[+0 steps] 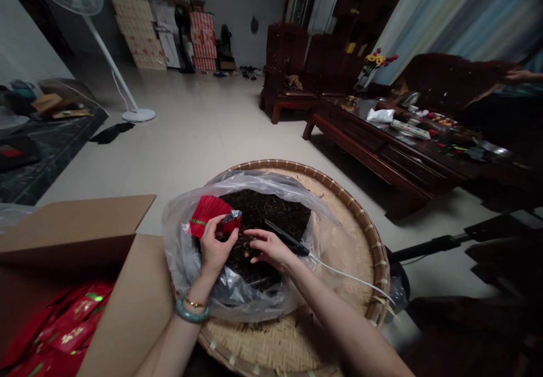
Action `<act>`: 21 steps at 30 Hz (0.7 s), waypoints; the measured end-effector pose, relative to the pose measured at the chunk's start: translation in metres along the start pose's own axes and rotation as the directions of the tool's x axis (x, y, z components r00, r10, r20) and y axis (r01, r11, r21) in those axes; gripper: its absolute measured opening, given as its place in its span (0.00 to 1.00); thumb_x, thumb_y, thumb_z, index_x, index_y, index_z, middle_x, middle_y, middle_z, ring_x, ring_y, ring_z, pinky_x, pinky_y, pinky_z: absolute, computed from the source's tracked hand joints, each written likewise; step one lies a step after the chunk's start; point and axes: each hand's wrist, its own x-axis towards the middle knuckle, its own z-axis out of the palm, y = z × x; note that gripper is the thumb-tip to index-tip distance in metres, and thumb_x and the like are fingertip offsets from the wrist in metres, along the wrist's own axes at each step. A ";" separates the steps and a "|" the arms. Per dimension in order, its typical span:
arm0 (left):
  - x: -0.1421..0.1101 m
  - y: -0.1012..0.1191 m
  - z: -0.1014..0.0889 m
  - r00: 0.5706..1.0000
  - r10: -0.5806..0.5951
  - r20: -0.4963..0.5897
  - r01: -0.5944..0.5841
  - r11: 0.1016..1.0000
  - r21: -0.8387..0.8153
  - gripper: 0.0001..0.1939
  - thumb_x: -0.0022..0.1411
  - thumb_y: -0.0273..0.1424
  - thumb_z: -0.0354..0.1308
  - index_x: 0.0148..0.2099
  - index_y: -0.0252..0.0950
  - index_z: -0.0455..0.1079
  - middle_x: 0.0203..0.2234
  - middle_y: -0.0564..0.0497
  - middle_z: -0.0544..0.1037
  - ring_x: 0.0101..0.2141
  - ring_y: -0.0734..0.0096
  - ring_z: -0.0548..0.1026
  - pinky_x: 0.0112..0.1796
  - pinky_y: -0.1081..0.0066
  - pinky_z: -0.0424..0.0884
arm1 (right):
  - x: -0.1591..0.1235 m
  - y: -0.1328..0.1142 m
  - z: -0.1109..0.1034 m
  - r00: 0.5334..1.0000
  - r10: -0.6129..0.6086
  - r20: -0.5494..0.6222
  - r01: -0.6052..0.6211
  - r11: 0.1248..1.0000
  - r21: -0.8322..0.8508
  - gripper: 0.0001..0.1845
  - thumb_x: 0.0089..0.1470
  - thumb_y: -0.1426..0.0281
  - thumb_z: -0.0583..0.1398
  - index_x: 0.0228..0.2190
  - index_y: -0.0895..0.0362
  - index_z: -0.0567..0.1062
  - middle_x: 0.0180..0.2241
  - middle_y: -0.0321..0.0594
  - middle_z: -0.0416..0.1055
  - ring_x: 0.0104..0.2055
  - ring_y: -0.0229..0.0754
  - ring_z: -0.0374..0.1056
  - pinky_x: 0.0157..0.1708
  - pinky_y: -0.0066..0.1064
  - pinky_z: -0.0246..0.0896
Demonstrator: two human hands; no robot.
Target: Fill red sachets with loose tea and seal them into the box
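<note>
My left hand (215, 247) is closed on a stack of small red packets (206, 214), one of them held open at its silver mouth. My right hand (268, 248) is pinched in the dark loose tea leaves (271, 214), right beside that mouth. The tea fills a clear plastic bag (182, 235) that sits in a round woven bamboo tray (365, 224). A black tool with a white cord (292, 241) lies on the tea just behind my right hand.
An open cardboard box (76, 235) at my left holds several red packets (63, 331). A dark wooden table (403, 156) with clutter stands at right, chairs behind it. A white standing fan (127, 99) is on the tiled floor. Another person's hand (520, 75) shows far right.
</note>
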 end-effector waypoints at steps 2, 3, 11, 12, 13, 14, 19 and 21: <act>0.000 0.001 0.000 1.000 0.002 -0.002 -0.002 1.000 -0.002 0.17 0.51 0.34 0.60 0.44 0.36 0.67 0.36 0.49 0.73 0.31 0.70 0.71 0.30 0.71 0.69 | 0.000 -0.004 -0.002 0.992 0.110 0.055 -0.120 0.961 0.250 0.16 0.47 0.71 0.58 0.41 0.59 0.70 0.31 0.38 0.71 0.30 0.38 0.71 0.30 0.30 0.68; 0.000 0.001 0.000 1.000 0.002 -0.003 -0.002 1.000 -0.002 0.17 0.51 0.34 0.60 0.44 0.36 0.68 0.37 0.48 0.73 0.32 0.69 0.72 0.31 0.71 0.69 | -0.001 -0.007 -0.003 0.985 0.144 0.090 -0.167 0.924 0.344 0.14 0.49 0.70 0.56 0.39 0.60 0.70 0.31 0.39 0.72 0.32 0.39 0.72 0.33 0.32 0.69; 0.000 -0.002 0.000 1.000 0.027 -0.001 -0.027 1.000 0.001 0.17 0.52 0.33 0.61 0.44 0.35 0.67 0.38 0.47 0.73 0.38 0.64 0.72 0.37 0.67 0.70 | -0.012 -0.026 0.003 0.982 0.137 0.131 -0.190 0.729 0.658 0.24 0.61 0.62 0.44 0.38 0.66 0.71 0.36 0.52 0.74 0.45 0.44 0.71 0.45 0.34 0.66; 0.000 -0.002 0.000 0.999 0.034 -0.003 -0.034 0.999 0.003 0.17 0.52 0.33 0.61 0.44 0.35 0.67 0.38 0.47 0.73 0.38 0.64 0.72 0.37 0.67 0.70 | -0.013 -0.027 0.004 0.982 0.124 0.142 -0.187 0.729 0.658 0.24 0.62 0.62 0.43 0.39 0.66 0.70 0.36 0.52 0.74 0.45 0.44 0.71 0.44 0.33 0.66; 0.000 -0.003 0.000 0.999 0.042 -0.005 -0.042 0.999 0.005 0.17 0.52 0.33 0.61 0.44 0.35 0.67 0.38 0.47 0.73 0.38 0.64 0.72 0.38 0.66 0.70 | -0.014 -0.028 0.005 0.981 0.114 0.155 -0.189 0.731 0.655 0.24 0.62 0.61 0.43 0.40 0.66 0.70 0.37 0.52 0.74 0.45 0.44 0.71 0.43 0.33 0.67; 0.000 -0.003 0.000 0.999 0.048 -0.007 -0.048 0.999 0.007 0.17 0.52 0.33 0.61 0.44 0.35 0.67 0.38 0.47 0.73 0.39 0.64 0.72 0.38 0.66 0.70 | -0.014 -0.028 0.005 0.980 0.109 0.164 -0.191 0.733 0.652 0.24 0.62 0.61 0.43 0.41 0.66 0.70 0.37 0.51 0.74 0.45 0.44 0.71 0.43 0.32 0.67; -0.001 -0.003 0.001 0.998 0.055 -0.008 -0.055 0.998 0.012 0.17 0.52 0.33 0.61 0.45 0.35 0.67 0.38 0.47 0.73 0.39 0.64 0.73 0.39 0.66 0.70 | -0.012 -0.025 0.003 0.980 0.135 0.147 -0.198 0.742 0.641 0.22 0.63 0.65 0.42 0.39 0.66 0.70 0.34 0.51 0.74 0.42 0.42 0.72 0.42 0.29 0.66; -0.001 -0.004 0.001 0.998 0.064 -0.009 -0.064 0.998 0.010 0.17 0.52 0.33 0.61 0.44 0.35 0.67 0.38 0.47 0.74 0.39 0.65 0.72 0.40 0.66 0.70 | -0.011 -0.024 0.002 0.983 0.112 0.148 -0.181 0.755 0.630 0.20 0.62 0.66 0.44 0.39 0.65 0.70 0.36 0.51 0.74 0.42 0.41 0.72 0.43 0.29 0.66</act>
